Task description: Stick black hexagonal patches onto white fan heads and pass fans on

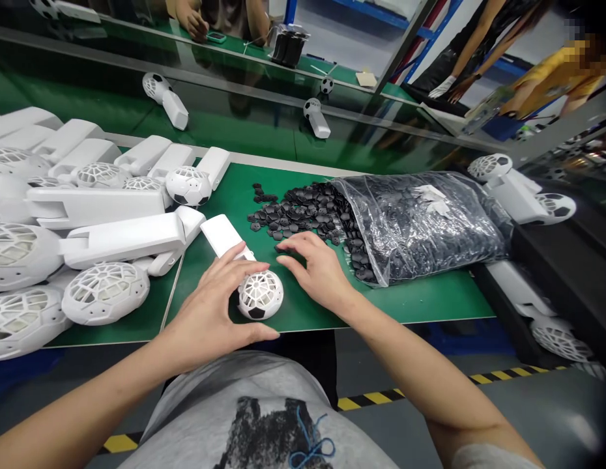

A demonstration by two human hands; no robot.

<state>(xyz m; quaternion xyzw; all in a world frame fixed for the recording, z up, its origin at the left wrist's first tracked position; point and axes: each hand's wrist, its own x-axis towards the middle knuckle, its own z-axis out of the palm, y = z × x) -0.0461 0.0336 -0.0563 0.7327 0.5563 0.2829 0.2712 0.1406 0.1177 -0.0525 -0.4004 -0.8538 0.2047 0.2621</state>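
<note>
A white handheld fan (260, 296) with a football-patterned round head lies on the green bench top, its handle (227, 236) pointing up and left. One black patch shows on the head's near side. My left hand (217, 293) curls around the head, fingers over the top and thumb along the near side. My right hand (315, 270) is just right of the fan, thumb and forefinger nearly together at a small black piece (278, 249). Beyond it, loose black patches (307, 212) spill from a clear plastic bag (425, 225).
Several white fans (107, 293) are piled at the left. More fans (522, 189) sit at the right by a black bin. Behind, a fan (166, 101) and another fan (317, 118) lie on a dark green belt. Co-workers' arms (190, 19) show across it.
</note>
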